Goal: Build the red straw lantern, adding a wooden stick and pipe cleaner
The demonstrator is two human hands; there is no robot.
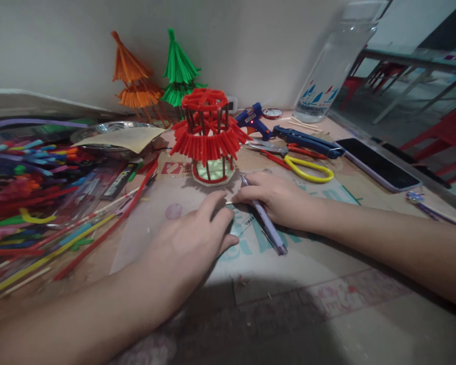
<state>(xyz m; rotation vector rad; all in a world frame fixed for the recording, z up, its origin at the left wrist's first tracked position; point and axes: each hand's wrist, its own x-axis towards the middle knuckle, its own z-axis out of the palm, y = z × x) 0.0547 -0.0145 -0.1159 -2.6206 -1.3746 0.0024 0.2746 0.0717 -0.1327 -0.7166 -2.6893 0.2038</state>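
Observation:
My right hand [275,195] is closed around a slim purple pen-like tool [266,223]. Its metallic tip points away from me, while the dark end slants back over the printed sheet. Fingers of my left hand [190,233] are bent but apart, resting near the sheet with nothing visibly gripped. A small pale stick end [228,203] shows between the hands; whether a finger presses on it I cannot tell. Just beyond them stands a red pipe-cleaner pavilion [209,137], upright, with brown posts and a pale base.
Orange [131,76] and green pipe-cleaner towers [180,68] stand by the wall. Loose pipe cleaners [26,187] crowd the left. A blue glue gun [255,119], yellow-handled scissors [309,170], blue pliers [307,141], phone [378,163] and water bottle [327,66] lie or stand right.

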